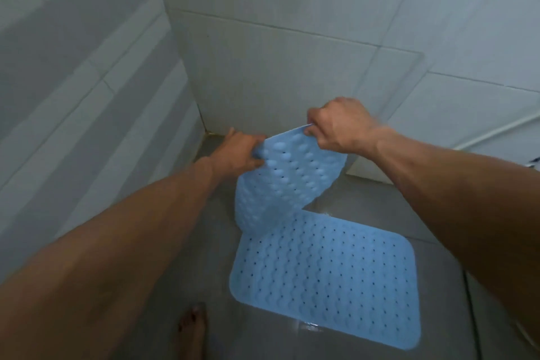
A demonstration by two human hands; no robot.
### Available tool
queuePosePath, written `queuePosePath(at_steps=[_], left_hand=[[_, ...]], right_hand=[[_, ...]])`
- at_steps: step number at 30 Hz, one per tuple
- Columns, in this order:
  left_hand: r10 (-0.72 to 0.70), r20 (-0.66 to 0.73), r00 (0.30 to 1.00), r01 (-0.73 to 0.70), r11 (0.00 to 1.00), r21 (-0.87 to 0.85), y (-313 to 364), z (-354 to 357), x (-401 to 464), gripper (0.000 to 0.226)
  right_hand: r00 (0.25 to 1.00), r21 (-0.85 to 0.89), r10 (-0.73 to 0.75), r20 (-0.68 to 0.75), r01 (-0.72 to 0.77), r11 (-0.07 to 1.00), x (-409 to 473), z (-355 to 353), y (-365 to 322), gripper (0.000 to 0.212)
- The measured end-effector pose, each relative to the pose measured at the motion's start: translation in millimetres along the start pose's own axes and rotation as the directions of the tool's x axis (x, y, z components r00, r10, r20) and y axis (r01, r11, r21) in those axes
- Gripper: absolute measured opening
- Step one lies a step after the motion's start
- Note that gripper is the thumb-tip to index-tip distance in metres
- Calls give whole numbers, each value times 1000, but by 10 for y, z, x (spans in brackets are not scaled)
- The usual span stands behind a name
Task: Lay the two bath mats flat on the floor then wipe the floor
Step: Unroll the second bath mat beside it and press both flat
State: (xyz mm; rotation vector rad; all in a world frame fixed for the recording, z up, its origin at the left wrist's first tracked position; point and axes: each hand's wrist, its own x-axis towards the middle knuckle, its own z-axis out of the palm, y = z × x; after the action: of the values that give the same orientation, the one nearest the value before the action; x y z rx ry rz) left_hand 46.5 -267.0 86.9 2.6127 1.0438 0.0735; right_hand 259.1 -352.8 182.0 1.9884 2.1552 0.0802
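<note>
While one blue bath mat lies flat on the wet grey floor near the tiled wall, a person holds a second blue mat by its top edge. Left hand and right hand each pinch a corner; its lower end touches the flat mat.

A home bathroom or shower corner. Large pale wall tiles with thin grout lines cover two walls that meet at a corner. The floor is grey tile, wet and glossy in places. A blue perforated mat lies on it. A white hose runs along the right wall. A bare foot stands on the floor.
</note>
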Motion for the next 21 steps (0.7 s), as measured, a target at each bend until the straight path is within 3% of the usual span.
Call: queuePosePath(at_steps=[5,10,13,15,17,21], left_hand=[[-249,6,969,249,967,-64,875,104,-457,27],[-371,110,922,378,804,-459,1169,610,-1088,28],[-371,178,911,394,660,-640,1332,900,-1430,29],[-370,178,912,398,691,-603,1315,1040,-1535,29],[-373,147,916,396,786,-474,1257,1091,-1625,29],[-296,179,938,302,953,-6,1041,911,-1805,37]], right_hand=[[989,-6,11,-145,-12,1000,-1037,-468,548,26],[956,27,144,-256,-142,990,-1775,-777,1150,25],[947,10,214,-240,-218,976,-2087,-745,1301,27],[955,-51,229,-186,-243,969,-2235,-586,1298,32],[962,-94,259,-91,-267,959,-2432,-355,1239,38],[905,-35,406,127,-405,914,-2962,229,994,29]])
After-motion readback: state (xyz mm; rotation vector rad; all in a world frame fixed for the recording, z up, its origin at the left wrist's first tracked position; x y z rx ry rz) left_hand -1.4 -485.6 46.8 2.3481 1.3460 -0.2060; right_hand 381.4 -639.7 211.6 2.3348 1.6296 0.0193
